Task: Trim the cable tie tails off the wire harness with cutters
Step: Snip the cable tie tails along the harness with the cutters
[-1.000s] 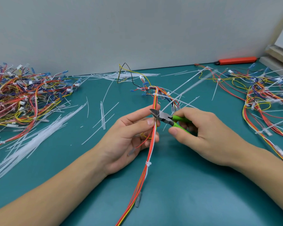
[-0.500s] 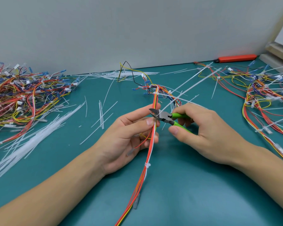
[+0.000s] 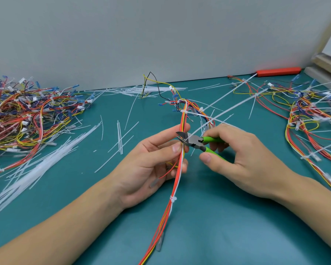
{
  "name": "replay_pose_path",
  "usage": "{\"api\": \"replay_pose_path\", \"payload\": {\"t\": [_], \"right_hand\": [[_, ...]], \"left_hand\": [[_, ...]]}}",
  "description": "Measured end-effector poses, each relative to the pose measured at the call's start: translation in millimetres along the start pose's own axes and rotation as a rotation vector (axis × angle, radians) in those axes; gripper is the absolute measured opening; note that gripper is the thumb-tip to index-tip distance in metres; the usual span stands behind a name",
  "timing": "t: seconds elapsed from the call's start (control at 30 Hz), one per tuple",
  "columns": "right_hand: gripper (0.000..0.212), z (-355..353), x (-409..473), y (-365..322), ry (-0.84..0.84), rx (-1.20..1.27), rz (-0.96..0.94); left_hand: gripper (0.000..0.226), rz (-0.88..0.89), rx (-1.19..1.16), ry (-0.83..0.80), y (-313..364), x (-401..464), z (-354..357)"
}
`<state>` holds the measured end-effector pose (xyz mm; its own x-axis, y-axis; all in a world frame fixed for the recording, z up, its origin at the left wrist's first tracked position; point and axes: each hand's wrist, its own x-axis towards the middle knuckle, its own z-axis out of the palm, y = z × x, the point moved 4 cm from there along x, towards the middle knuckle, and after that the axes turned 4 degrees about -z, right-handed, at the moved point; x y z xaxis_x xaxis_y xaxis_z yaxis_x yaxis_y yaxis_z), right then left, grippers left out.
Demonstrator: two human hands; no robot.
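A harness of red, orange and yellow wires (image 3: 175, 190) runs from the bottom edge up through the middle of the table. My left hand (image 3: 151, 165) pinches it between thumb and fingers. My right hand (image 3: 243, 159) grips green-handled cutters (image 3: 196, 140), whose open steel jaws sit against the harness just above my left thumb. A long white cable tie tail (image 3: 224, 111) leaves the jaws and slants up to the right. A trimmed white tie (image 3: 172, 198) wraps the harness lower down.
A tangled heap of harnesses (image 3: 25, 115) lies at the left, and more harnesses with untrimmed tails (image 3: 311, 119) lie at the right. Cut white tails (image 3: 36, 165) are strewn over the green mat. An orange tool (image 3: 278, 71) lies by the wall.
The cutter jaws have opened slightly around the tie tail at the harness. Both hands have stayed nearly in place.
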<state>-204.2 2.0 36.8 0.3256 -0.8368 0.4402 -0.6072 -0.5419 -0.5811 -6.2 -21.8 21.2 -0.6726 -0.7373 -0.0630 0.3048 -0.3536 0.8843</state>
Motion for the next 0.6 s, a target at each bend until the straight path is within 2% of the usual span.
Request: {"api": "replay_pose_path", "payload": {"t": [0.6], "right_hand": [[0.039, -2.8, 2.1, 1.5, 0.03, -0.079, -0.098]], "left_hand": [[0.039, -0.043, 0.029, 0.008, 0.7, 0.2, -0.4]]}}
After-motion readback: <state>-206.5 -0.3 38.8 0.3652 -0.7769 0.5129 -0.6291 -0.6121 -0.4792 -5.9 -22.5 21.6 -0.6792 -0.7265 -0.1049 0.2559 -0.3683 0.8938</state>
